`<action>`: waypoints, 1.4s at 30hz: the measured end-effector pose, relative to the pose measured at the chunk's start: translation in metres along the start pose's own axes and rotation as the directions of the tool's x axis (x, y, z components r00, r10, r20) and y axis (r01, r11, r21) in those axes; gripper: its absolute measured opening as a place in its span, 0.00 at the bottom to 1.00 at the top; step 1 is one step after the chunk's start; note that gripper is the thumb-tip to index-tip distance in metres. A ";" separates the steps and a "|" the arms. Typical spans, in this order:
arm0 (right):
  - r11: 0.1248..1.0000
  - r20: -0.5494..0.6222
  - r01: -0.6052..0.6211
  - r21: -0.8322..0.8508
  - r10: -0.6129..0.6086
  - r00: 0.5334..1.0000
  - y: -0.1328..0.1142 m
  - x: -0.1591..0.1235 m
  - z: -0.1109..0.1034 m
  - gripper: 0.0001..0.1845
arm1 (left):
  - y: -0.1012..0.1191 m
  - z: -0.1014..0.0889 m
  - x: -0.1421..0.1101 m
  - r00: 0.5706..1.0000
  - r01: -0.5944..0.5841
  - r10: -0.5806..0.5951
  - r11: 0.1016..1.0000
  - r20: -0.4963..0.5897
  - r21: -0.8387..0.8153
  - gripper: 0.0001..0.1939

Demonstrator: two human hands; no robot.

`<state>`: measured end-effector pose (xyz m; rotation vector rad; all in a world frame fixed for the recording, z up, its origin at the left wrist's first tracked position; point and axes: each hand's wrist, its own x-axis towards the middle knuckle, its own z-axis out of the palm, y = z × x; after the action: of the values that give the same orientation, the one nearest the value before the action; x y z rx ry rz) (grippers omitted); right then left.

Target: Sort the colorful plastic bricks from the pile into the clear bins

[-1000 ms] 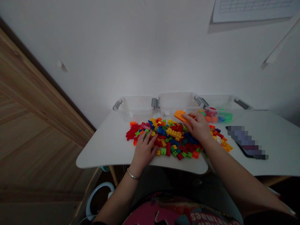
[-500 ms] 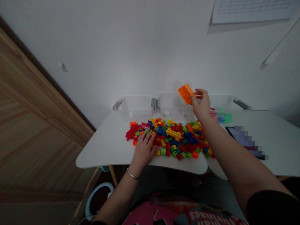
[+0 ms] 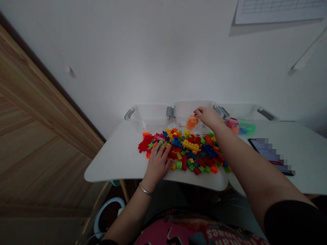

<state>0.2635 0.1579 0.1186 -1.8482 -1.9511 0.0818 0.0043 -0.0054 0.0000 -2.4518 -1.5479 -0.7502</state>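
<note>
Big picture: you're at a white table (image 3: 114,163), w/ a wooden panel (image 3: 43,119) off past your left hand, a plain wall (image 3: 163,58) beyond both hands, and a paper chart (image 3: 278,8) up past your right hand.

Three clear plastic bins line the far table edge past your hands, tops open, prob bc that keeps them in easy reach. The middle bin (image 3: 192,114) is right under your right hand, the left bin (image 3: 150,114) is further left, and the right bin (image 3: 242,114) has colored bits in it, too murky to ID. A phone (image 3: 268,156), pixelated, lies right of your right forearm, well apart from everything.

Between your hands sits a big pile of building blocks (image 3: 189,153), mostly red, yellow, blue and green.

Your left hand (image 3: 157,163) is open, fingers spread, tips on the pile's near edge, no visible grip, so it looks like it's just resting there. Your right hand (image 3: 208,116) is at the middle bin's rim, fingers loosely bunched, and an orange block (image 3: 192,121) sits inside the bin right by the fingertips. Can't tell if you've got hold of it tbh.
</note>
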 end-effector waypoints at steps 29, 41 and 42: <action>0.915 0.045 0.349 -0.200 -0.348 0.937 -0.008 -0.139 0.018 0.20 | 0.004 -0.004 0.000 0.998 -0.017 0.016 1.000 -0.062 -0.010 0.29; 0.937 0.009 0.252 -0.242 -0.258 0.966 -0.013 -0.148 0.034 0.15 | 0.005 -0.004 -0.001 0.998 -0.016 0.015 1.000 -0.056 -0.015 0.28; 0.938 -0.001 0.252 -0.240 -0.260 0.966 -0.013 -0.147 0.035 0.14 | 0.005 -0.004 -0.001 0.998 -0.011 0.010 1.000 -0.055 -0.018 0.28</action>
<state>0.2390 0.0246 0.0508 -1.7023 -2.2418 -0.2732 0.0070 -0.0102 0.0035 -2.4289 -1.5142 -0.8263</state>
